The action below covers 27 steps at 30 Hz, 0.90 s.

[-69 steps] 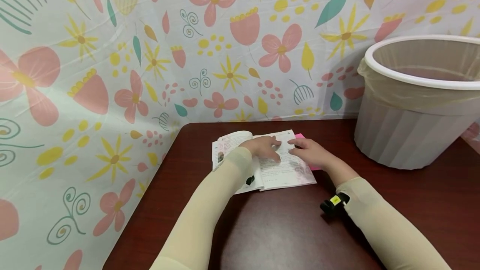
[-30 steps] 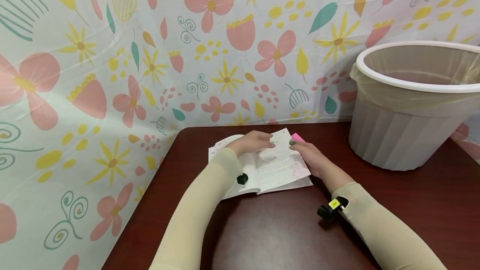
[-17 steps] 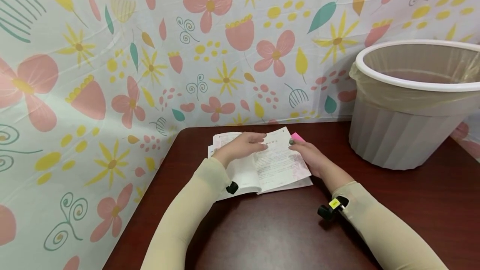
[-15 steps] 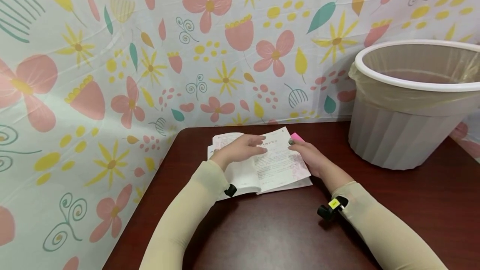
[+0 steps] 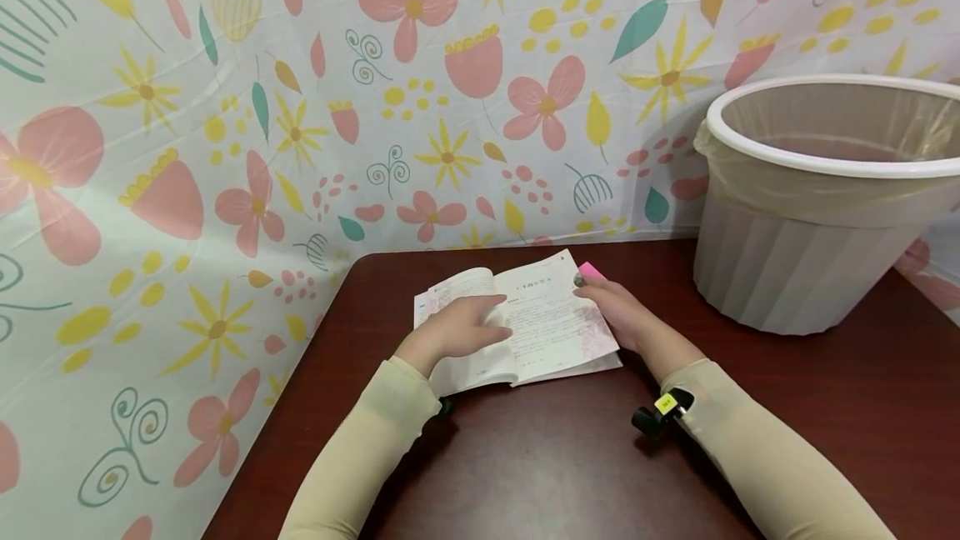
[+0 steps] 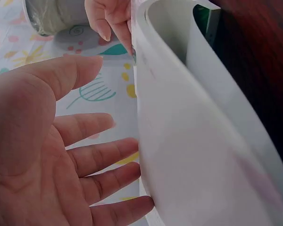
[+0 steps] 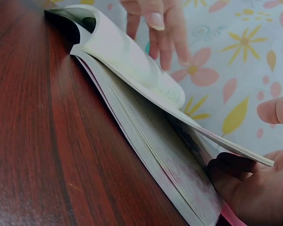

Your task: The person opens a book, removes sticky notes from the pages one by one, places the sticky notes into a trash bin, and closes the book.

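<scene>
An open book (image 5: 551,307) with printed pages lies on the dark table. Over its left half is my left hand (image 5: 453,330), thumb apart and fingers extended. In the left wrist view the fingertips (image 6: 146,202) of that hand meet a bowed white page (image 6: 193,136). My right hand (image 5: 626,315) is at the book's right edge. The right wrist view shows its fingers beneath a raised group of pages (image 7: 141,84), partly hidden by them, and its thumb (image 7: 271,112) standing clear above. Lower pages stay under that lifted group.
A pink item (image 5: 592,272) shows behind the book's upper right corner. The large lined bin (image 5: 810,265) stands at the right on the reddish-brown table (image 5: 540,457). A flowered cloth (image 5: 420,90) hangs behind.
My left hand has moved left and toward me, uncovering the right page. My right hand has gone from over the page to the right edge, where pages are now lifted.
</scene>
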Each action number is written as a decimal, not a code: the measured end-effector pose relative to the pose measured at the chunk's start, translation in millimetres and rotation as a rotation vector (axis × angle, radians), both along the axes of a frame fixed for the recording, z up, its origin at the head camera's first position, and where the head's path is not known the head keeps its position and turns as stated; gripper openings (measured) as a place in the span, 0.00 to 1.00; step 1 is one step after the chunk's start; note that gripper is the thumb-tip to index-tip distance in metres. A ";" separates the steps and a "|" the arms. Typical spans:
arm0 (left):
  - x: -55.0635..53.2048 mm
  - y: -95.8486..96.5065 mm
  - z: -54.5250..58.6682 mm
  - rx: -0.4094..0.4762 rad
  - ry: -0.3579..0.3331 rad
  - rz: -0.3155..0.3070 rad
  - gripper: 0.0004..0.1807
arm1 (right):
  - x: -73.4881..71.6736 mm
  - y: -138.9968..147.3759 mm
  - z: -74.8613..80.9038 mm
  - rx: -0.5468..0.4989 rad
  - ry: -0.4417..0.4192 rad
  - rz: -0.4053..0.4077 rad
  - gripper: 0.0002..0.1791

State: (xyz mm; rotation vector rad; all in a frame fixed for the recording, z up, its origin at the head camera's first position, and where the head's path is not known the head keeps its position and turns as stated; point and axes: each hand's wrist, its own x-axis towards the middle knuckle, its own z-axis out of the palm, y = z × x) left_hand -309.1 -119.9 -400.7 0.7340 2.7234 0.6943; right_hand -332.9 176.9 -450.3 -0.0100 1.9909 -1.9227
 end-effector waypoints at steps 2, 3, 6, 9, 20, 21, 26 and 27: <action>0.8 -2.4 -1.7 -0.006 0.014 0.005 0.38 | -0.6 -0.1 0.6 0.006 0.001 -0.004 0.41; 0.7 -3.7 -3.3 -0.006 0.018 0.007 0.38 | -0.7 -0.3 1.0 0.007 0.002 -0.006 0.41; 0.5 -8.1 -10.0 -0.009 0.011 0.026 0.38 | -0.8 -0.8 1.8 0.011 0.003 -0.007 0.40; 0.6 -12.6 -16.5 -0.014 -0.008 0.045 0.39 | -0.9 -1.1 2.1 0.011 -0.003 -0.006 0.40; -0.8 -24.3 -23.0 0.019 -0.060 0.013 0.42 | -2.7 2.4 1.8 -0.023 0.014 0.003 0.40; -0.5 -25.1 -23.6 0.017 -0.059 0.011 0.42 | -2.9 2.3 1.5 -0.024 0.015 0.003 0.40; 0.6 -28.1 -28.4 0.013 -0.051 -0.020 0.43 | -3.7 2.2 1.2 -0.021 -0.003 -0.025 0.38; 1.0 -28.6 -29.0 0.015 -0.049 -0.025 0.43 | -4.0 2.3 1.5 -0.020 -0.006 -0.031 0.38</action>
